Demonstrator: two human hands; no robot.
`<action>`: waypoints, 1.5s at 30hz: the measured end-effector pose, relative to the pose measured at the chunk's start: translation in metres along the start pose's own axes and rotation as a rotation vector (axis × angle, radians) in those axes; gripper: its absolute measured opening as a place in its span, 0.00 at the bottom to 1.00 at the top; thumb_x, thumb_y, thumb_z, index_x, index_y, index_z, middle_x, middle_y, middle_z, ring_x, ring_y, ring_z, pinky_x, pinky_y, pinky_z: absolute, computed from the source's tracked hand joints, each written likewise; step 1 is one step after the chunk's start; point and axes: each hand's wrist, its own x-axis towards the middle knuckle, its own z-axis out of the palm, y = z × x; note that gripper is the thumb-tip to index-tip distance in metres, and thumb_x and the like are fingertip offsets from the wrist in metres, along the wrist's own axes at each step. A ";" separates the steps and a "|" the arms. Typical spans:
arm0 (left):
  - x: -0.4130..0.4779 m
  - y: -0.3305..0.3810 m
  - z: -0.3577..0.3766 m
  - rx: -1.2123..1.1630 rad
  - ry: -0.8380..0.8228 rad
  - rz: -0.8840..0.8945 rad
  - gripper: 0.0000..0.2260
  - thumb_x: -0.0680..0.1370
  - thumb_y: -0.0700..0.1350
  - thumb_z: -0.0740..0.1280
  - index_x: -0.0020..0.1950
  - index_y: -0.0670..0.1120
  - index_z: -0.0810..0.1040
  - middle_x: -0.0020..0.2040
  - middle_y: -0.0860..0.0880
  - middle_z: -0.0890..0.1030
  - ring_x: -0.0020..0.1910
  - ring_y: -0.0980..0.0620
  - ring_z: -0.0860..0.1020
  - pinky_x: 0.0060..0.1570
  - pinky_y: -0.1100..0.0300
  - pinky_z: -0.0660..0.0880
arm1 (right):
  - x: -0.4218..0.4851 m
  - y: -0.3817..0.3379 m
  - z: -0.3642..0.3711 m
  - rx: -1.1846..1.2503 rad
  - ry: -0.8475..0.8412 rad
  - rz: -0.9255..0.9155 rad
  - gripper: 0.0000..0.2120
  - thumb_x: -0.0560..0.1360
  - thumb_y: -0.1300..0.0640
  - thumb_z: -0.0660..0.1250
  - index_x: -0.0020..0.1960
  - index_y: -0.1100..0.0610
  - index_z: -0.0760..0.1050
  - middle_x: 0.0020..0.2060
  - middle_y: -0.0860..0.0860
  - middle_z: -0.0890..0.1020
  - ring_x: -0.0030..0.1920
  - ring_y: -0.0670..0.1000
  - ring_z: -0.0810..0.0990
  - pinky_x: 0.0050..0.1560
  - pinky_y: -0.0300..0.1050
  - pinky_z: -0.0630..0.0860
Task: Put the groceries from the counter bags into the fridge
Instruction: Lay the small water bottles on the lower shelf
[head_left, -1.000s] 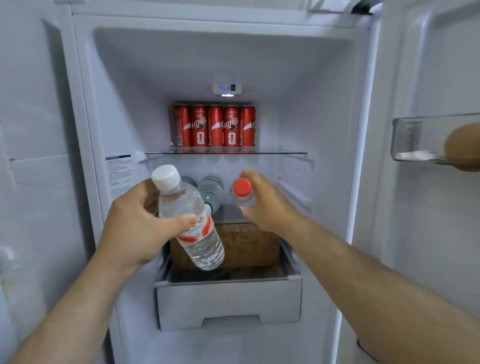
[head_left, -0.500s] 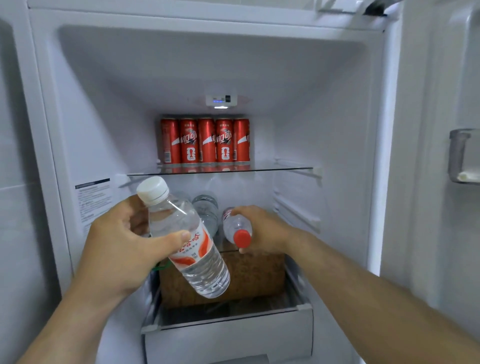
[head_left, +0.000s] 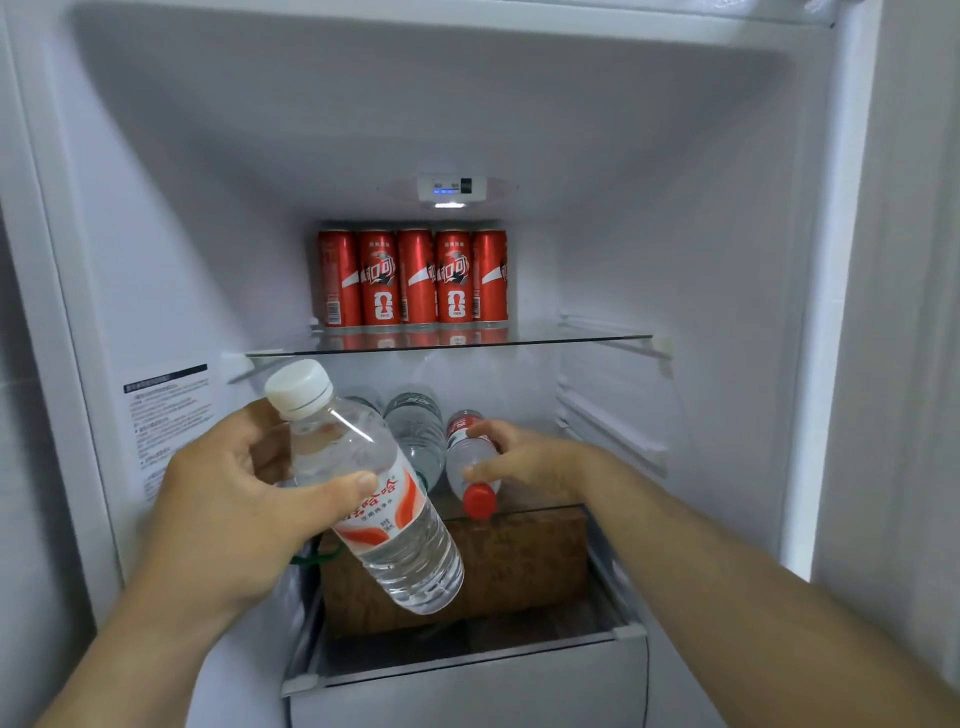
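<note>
Bottles mid-stow, one per hand.
Right hand (head_left: 524, 460) grasps a red-capped bottle (head_left: 467, 457) lying on the shelf (head_left: 540, 508), cap at the front edge; released there, it could roll forward into the drawer (head_left: 467, 691) below that grip. Left hand (head_left: 228, 499) clasps a white-capped bottle (head_left: 363, 488), tilted, in front of the shelf; a loose thumb would let it slip.

Glass shelf (head_left: 571, 340) with five upright red cans (head_left: 413, 278) at back.

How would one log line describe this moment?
left hand: holds white-cap bottle | right hand: grips red-cap bottle at lower shelf | cans: upper shelf
</note>
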 end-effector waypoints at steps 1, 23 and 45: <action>0.001 0.001 0.000 0.013 -0.002 0.000 0.25 0.57 0.40 0.80 0.51 0.52 0.81 0.45 0.57 0.85 0.43 0.57 0.84 0.39 0.62 0.80 | 0.005 0.002 -0.001 0.058 0.004 0.019 0.34 0.74 0.56 0.73 0.74 0.49 0.60 0.68 0.56 0.69 0.66 0.57 0.71 0.67 0.50 0.71; 0.012 -0.002 -0.008 0.100 0.012 0.071 0.24 0.60 0.38 0.80 0.51 0.57 0.82 0.47 0.60 0.85 0.48 0.59 0.83 0.50 0.53 0.79 | 0.078 0.003 0.011 0.254 0.222 0.056 0.27 0.72 0.63 0.65 0.68 0.45 0.67 0.63 0.58 0.69 0.59 0.58 0.75 0.64 0.55 0.75; 0.012 0.007 0.070 0.105 -0.015 0.368 0.29 0.60 0.46 0.80 0.49 0.70 0.70 0.42 0.83 0.72 0.47 0.79 0.73 0.36 0.81 0.70 | -0.033 -0.042 -0.042 0.285 0.615 0.127 0.12 0.77 0.51 0.65 0.55 0.58 0.76 0.49 0.55 0.80 0.46 0.53 0.79 0.51 0.49 0.80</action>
